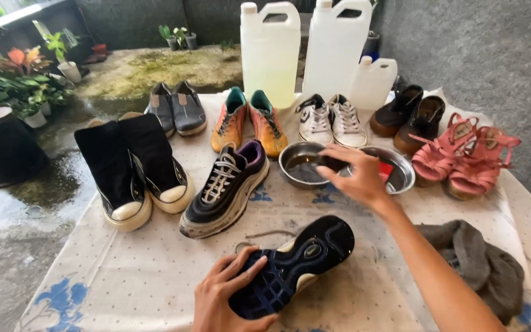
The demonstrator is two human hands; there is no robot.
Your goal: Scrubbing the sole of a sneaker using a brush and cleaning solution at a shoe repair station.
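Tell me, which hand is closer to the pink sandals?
Right. The right hand reaches over the metal bowls, just left of the pink sandals. The left hand is far off, holding the upturned sneaker at the table's near edge.

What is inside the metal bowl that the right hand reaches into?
The metal bowl holds dark liquid, and the right hand dips a dark object into it. The hand covers most of that object, so its kind stays unclear.

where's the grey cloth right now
In the head view, the crumpled grey cloth lies at the table's right near edge, beside the right forearm and below the pink strappy sandals.
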